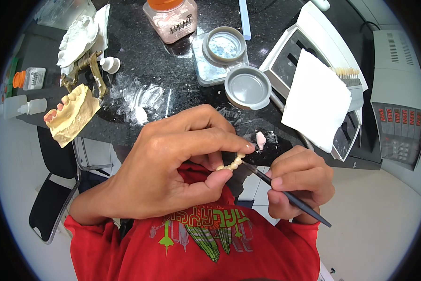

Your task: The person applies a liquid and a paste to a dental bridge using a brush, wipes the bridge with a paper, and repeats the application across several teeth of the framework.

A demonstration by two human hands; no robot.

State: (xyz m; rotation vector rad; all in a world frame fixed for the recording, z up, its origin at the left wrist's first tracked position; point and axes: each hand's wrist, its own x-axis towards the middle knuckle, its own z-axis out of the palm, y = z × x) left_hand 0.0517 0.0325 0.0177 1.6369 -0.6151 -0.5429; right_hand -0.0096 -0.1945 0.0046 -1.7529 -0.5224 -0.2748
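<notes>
Between the thumb and fingers of my left hand (173,159) is a curved dental bridge (232,165), a row of cream-coloured teeth. My right hand (301,180) pinches a thin brush (292,199) with a dark handle. Its tip meets the bridge, or lies very close to it, near the row's right side. Just beyond my left fingertips, a small lump of pink paste (260,140) lies on the black speckled counter (191,100). White powder smears (142,100) mark the counter farther left.
A plaster tooth model (74,114) on a brass articulator (95,75) stands at the left. A powder jar (173,23), an open grey-lidded pot (224,44) and its lid (248,86) are at the back. White tissue (315,100) covers part of a brush-holding tray (348,136) on the right.
</notes>
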